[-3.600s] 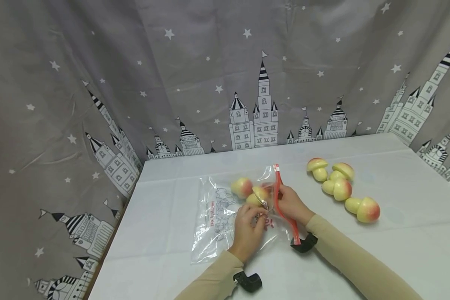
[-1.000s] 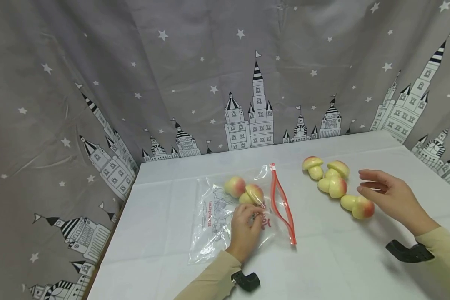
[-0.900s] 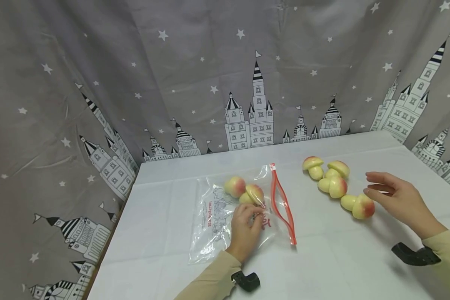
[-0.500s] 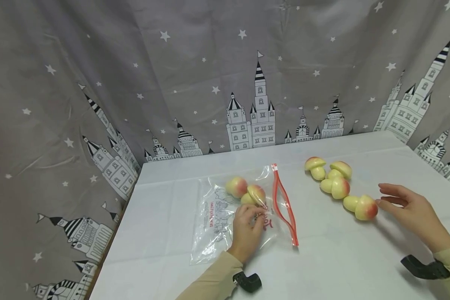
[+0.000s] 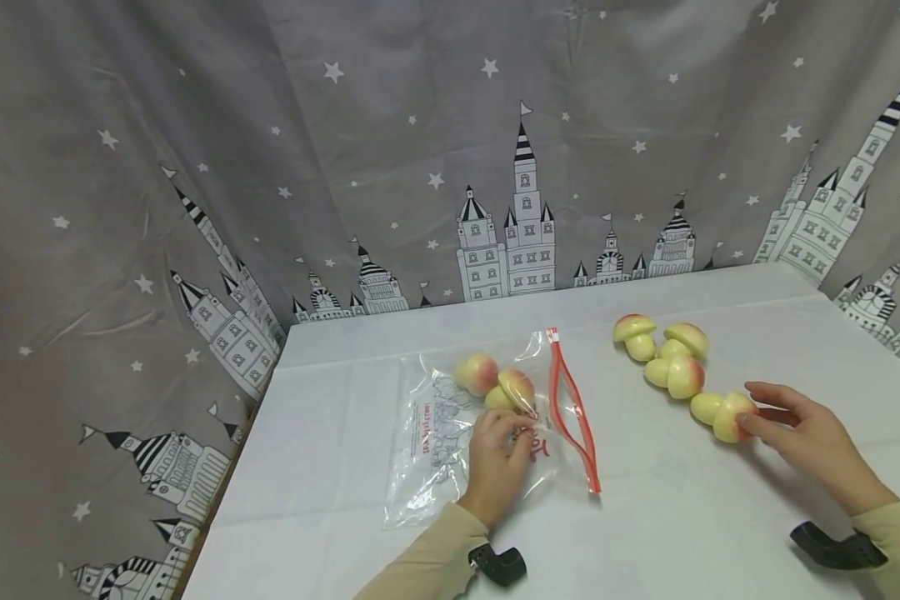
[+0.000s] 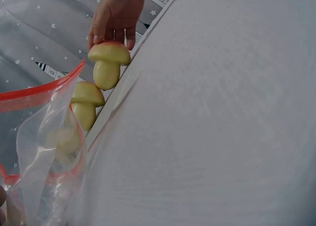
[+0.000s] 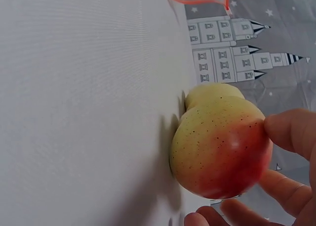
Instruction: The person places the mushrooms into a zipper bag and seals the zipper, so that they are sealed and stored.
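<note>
A clear zip bag (image 5: 412, 479) with a red zip edge (image 5: 576, 429) lies on the table. My left hand (image 5: 493, 467) pinches its upper layer, and in the left wrist view the bag's mouth (image 6: 42, 93) gapes. Inside are two yellow-and-red toy mushrooms, one round-capped (image 5: 477, 373) and one overlapping it (image 5: 516, 392). To the right, the thumb and fingers of my right hand (image 5: 813, 442) are at the red cap of a toy mushroom (image 5: 727, 417) lying on the table. The right wrist view shows thumb and index fingertip against that cap (image 7: 222, 147).
Three more toy mushrooms lie grouped beyond the right hand's one: one at the back (image 5: 635, 336), one beside it (image 5: 685, 340), one in front (image 5: 677, 377). The white table (image 5: 330, 467) meets a grey castle-print curtain (image 5: 390, 125). Each wrist wears a black band.
My right hand has left the bag, swung right over the table and lowered onto the nearest loose mushroom's cap. The left hand keeps its place on the bag.
</note>
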Demonstrator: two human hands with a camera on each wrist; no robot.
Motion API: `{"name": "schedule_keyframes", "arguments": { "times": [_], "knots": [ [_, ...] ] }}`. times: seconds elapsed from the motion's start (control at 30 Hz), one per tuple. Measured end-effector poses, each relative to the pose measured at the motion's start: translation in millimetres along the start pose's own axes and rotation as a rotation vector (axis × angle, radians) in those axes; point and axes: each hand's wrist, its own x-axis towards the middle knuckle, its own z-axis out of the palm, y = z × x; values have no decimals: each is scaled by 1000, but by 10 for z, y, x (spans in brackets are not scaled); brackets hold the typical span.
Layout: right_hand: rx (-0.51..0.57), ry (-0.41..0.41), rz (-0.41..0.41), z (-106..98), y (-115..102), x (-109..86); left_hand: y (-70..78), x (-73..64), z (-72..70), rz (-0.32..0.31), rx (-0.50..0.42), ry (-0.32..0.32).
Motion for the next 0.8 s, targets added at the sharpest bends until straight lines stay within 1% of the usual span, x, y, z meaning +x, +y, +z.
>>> {"name": "schedule_keyframes", "arguments": {
  "times": [0.13, 0.57, 0.8],
  "knots": [
    [-1, -12, 13, 37, -3, 0, -2, -2, 1, -1, 4, -2],
    [79, -49, 9, 94, -23, -7, -5, 0, 0, -4, 3, -3],
    [115, -29, -18, 91, 9, -6, -2, -1, 1, -12, 7, -8]
  ]
}}
